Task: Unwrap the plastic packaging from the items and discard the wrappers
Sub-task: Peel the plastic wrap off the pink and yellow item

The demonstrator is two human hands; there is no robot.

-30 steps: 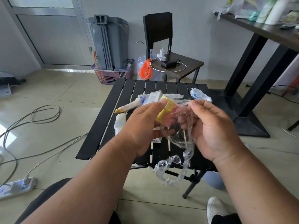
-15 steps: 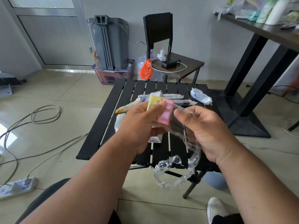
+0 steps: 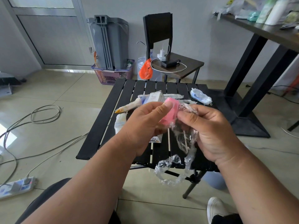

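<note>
Black slatted table (image 3: 103, 125): left hand (image 3: 142, 125) grips pink item (image 3: 169, 113); right hand (image 3: 210, 131) pinches wrap (image 3: 184, 139).

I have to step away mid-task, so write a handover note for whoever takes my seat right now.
Left hand: grips the pink item, thumb on top.
Right hand: pinches the clear plastic wrap, which is partly off the pink item and trails down in a loose loop below the hands.
On the black slatted table: a white box, several long wrapped items and a wrapped bundle at the far right corner.
Done: the wrap is mostly pulled loose from the pink item.
Left: free the pink item fully, discard that wrap, then unwrap the wrapped items on the table.
</note>
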